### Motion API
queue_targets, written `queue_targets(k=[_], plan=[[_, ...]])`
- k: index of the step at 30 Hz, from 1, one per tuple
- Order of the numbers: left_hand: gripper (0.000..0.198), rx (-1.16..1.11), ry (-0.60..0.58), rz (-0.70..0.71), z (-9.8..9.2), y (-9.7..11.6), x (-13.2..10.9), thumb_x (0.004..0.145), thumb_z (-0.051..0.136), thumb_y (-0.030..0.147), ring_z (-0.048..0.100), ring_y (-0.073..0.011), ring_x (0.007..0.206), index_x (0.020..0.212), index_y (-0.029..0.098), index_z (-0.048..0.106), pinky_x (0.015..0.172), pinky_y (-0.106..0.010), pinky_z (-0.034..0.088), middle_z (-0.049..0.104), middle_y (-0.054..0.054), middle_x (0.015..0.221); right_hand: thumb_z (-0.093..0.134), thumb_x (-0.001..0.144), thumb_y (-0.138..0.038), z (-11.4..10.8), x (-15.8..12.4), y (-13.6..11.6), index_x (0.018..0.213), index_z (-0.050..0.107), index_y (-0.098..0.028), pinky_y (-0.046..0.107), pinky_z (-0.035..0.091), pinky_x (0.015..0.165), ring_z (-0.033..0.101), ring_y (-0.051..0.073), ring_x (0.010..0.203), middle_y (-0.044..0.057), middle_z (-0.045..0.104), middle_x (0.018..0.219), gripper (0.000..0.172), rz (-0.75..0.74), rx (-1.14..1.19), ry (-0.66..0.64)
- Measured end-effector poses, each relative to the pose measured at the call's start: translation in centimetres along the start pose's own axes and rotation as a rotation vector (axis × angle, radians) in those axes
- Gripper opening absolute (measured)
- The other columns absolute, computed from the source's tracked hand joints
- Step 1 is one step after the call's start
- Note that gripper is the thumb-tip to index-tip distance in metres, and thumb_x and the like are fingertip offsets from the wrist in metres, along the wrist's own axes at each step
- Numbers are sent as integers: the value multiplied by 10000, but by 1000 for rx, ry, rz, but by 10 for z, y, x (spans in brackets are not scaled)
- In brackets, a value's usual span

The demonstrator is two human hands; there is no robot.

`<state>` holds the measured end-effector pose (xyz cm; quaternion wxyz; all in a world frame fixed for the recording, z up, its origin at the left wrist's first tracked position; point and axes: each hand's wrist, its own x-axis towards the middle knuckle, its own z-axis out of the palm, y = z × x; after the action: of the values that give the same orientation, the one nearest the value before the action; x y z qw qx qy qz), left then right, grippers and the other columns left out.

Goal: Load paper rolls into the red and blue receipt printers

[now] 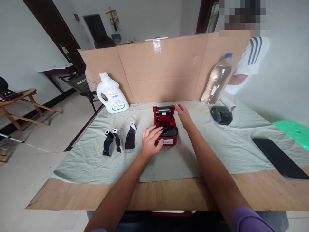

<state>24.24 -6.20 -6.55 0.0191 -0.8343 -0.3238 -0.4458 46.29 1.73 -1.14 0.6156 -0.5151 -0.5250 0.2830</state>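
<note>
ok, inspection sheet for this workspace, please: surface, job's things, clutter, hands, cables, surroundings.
Surface: wrinkled cloth over wooden table, front wood bare.
Job's things: red device, lid up; three rolls with dark tails, left of it.
Clutter: white jug back left; clear bottle back right, dark object in front of it; phone far right.
Hands: left hand on device's front; right hand at lid's right edge, grip unclear.
Cables: nothing seen.
Surroundings: cardboard screen behind; person in white sleeve beyond it, right; folding chair left.
</note>
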Motion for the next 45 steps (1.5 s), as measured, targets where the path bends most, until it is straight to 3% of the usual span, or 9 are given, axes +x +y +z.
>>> queue_targets(k=[3, 5, 9, 12, 16, 27, 35, 39, 45], plan=[[352, 16, -2, 41, -2, 0, 0, 894, 559, 254, 515, -292, 1277, 1229, 214, 659, 1074, -495, 379, 687, -63, 1293, 508, 786, -430, 8, -12, 12, 725, 529, -225, 344, 457, 847, 552, 191, 848, -1, 575, 771, 214, 32, 47, -18], [371, 20, -12, 64, -4, -1, -1, 899, 554, 257, 502, -298, 1290, 1257, 219, 646, 1078, -497, 370, 678, -62, 1309, 540, 726, -372, 7, -26, 24, 834, 580, -227, 371, 459, 915, 575, 216, 971, 22, 628, 917, 185, 29, 62, -11], [453, -10, -31, 60, -2, -2, -3, 928, 528, 281, 447, -297, 1353, 1377, 241, 569, 1103, -488, 350, 570, -76, 1449, 594, 726, -360, -1, -54, 50, 1271, 534, -282, 439, 399, 1091, 486, 251, 1315, 57, 545, 1409, 554, 82, 141, -111], [474, -77, -5, -74, 1, -7, -4, 969, 476, 306, 409, -282, 1391, 1437, 244, 510, 1133, -477, 327, 468, -91, 1536, 538, 803, -430, -2, -68, 59, 1406, 452, -274, 445, 373, 1140, 447, 247, 1390, 56, 485, 1510, 629, 108, 240, -202], [487, -164, -48, -240, 4, -18, -2, 1007, 397, 342, 460, -261, 1333, 1480, 240, 455, 1130, -459, 326, 585, -84, 1417, 469, 803, -456, 4, -71, 56, 1488, 395, -257, 458, 405, 1122, 453, 271, 1396, 42, 484, 1528, 717, 127, 244, -214], [425, -249, -33, -288, 11, -24, -3, 1000, 361, 315, 553, -237, 1165, 1369, 232, 555, 1042, -418, 392, 654, -77, 1262, 489, 753, -372, 6, -71, 46, 1457, 429, -240, 464, 445, 1086, 513, 285, 1343, 57, 540, 1478, 719, 202, 259, -200], [443, -297, 33, -294, 15, -16, -5, 1021, 332, 329, 469, -240, 1299, 1425, 215, 473, 1105, -433, 371, 577, -102, 1394, 489, 843, -594, 8, -81, 50, 1428, 468, -282, 457, 428, 1109, 495, 271, 1365, 48, 519, 1497, 663, 141, 319, -173], [423, -323, 45, -298, 15, -17, -3, 1015, 333, 309, 469, -237, 1301, 1394, 199, 485, 1094, -428, 385, 562, -113, 1405, 472, 828, -497, 7, -76, 48, 1456, 445, -274, 492, 438, 1090, 507, 289, 1349, 53, 548, 1469, 667, 162, 280, -195], [352, -252, 16, -339, 13, -23, 1, 917, 458, 222, 577, -243, 1060, 1238, 205, 601, 977, -428, 449, 677, -84, 1210, 503, 764, -382, 10, -70, 48, 1419, 487, -236, 489, 429, 1104, 531, 291, 1330, 65, 570, 1449, 672, 176, 279, -148]])
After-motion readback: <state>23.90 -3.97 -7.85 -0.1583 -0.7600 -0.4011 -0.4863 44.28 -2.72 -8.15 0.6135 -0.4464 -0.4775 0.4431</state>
